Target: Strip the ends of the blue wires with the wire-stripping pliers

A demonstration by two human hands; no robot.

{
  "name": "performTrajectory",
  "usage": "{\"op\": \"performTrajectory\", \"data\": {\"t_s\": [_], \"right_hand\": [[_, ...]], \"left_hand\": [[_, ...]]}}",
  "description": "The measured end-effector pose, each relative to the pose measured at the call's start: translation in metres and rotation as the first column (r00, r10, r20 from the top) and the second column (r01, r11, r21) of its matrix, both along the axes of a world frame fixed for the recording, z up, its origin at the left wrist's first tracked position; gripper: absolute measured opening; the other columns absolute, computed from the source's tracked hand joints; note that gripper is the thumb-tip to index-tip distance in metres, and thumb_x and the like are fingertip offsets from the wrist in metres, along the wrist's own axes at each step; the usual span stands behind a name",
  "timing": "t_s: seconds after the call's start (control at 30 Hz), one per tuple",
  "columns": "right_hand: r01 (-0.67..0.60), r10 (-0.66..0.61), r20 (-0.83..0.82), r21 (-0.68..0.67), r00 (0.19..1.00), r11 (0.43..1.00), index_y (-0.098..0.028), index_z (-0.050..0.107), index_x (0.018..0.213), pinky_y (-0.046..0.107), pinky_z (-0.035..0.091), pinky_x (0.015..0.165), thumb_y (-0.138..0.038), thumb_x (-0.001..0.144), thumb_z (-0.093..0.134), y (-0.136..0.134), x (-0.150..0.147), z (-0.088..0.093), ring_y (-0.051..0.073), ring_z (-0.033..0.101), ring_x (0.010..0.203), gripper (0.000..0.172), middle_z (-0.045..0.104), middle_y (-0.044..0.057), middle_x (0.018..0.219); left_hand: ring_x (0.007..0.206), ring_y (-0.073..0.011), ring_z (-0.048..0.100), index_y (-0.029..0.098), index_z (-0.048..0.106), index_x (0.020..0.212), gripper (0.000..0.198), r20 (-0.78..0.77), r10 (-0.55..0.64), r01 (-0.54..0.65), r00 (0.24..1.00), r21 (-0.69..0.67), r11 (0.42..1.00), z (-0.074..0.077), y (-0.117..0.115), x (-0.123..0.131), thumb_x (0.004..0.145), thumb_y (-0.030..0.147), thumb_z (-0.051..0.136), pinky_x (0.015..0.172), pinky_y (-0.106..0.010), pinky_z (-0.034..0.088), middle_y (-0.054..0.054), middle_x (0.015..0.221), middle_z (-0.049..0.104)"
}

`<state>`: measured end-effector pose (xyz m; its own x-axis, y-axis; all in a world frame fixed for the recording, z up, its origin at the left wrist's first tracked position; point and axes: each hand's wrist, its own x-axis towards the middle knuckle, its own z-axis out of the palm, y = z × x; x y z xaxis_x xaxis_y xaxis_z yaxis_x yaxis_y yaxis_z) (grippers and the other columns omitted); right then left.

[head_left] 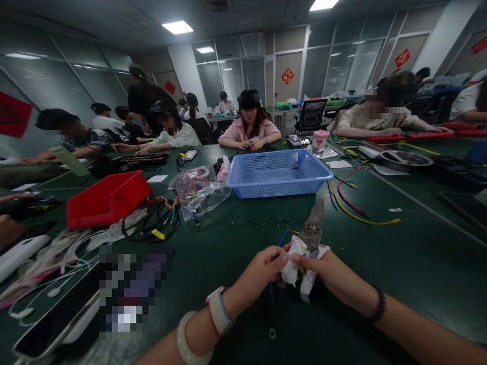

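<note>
Head view: a wire stripper [312, 223] is held low over the green desk [418, 263]. Its handles, wrapped in white cloth [294, 266], are closed in the right hand [329, 271]. Its long axis points away from the person, toward the blue basket [279, 175]. A blue wire [282, 237] appears pinched by the left hand [266, 266], touching the right, just left of the tool.

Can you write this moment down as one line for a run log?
left hand: pinches blue wire | right hand: holds white-wrapped stripping pliers | beyond: blue basket on green table
</note>
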<state>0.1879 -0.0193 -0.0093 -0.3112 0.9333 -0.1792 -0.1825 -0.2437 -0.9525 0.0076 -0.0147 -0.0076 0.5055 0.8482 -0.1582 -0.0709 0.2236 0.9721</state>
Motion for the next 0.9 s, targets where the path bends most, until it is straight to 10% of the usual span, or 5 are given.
{"op": "performTrajectory", "data": {"t_s": [0.6, 0.9], "right_hand": [[-0.121, 0.085, -0.312, -0.099, 0.946, 0.988, -0.017, 0.058, 0.084, 0.019, 0.043, 0.050, -0.039, 0.065, 0.079, 0.001, 0.012, -0.005, 0.006, 0.050, 0.051, 0.035, 0.056, -0.004, 0.060], [-0.071, 0.058, -0.091, -0.149, 0.994, 0.986, -0.021, 0.059, 0.110, 0.021, 0.041, 0.044, -0.043, 0.068, 0.075, -0.008, 0.002, -0.004, 0.008, 0.052, 0.050, 0.050, 0.061, -0.001, 0.071]], "left_hand": [[0.059, -0.0071, 0.052, 0.015, 0.055, 0.088, 0.039, 0.165, 0.115, -0.087, 0.980, -0.166, 0.982, 0.001, -0.003, 0.003, 0.068, 0.038, 0.080, 0.052, -0.017, 0.035, 0.001, 0.075, 0.057], [0.075, -0.0109, 0.058, 0.017, 0.058, 0.106, 0.045, 0.227, 0.087, -0.040, 0.970, -0.203, 0.978, 0.003, -0.009, 0.010, 0.069, 0.031, 0.081, 0.063, -0.021, 0.043, -0.004, 0.099, 0.061]]}}
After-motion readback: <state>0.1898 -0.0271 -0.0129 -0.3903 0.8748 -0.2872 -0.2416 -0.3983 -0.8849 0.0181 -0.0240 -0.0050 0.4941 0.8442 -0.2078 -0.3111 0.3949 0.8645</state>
